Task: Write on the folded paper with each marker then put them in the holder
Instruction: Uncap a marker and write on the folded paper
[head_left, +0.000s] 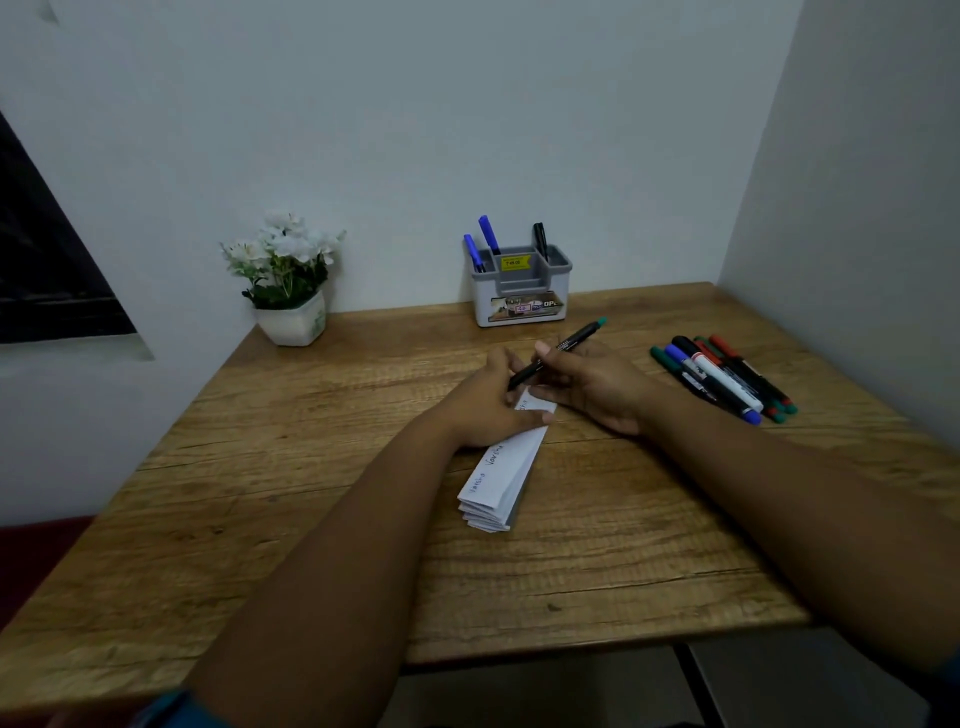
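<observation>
the folded paper (498, 478) lies on the table (311, 467) in front of you, a long strip angled away, with two written words showing on its near half and a trace more by your hands. your left hand (491, 402) presses its far end flat, fingers fairly straight. your right hand (592, 387) pinches a green-capped marker (558, 352), fingers curled round the barrel, tip down at the paper's far end, so you look to be mid-word with this one.

by my reckoning you're under halfway. the holder (519, 286), standing against the back wall, has two blue markers (480, 244) in its left compartment and one black marker (540, 240) in its right; the middle looks empty. a pile of unused markers (727, 379) lies to your right, well apart from the holder, each one not yet written with or stowed.
</observation>
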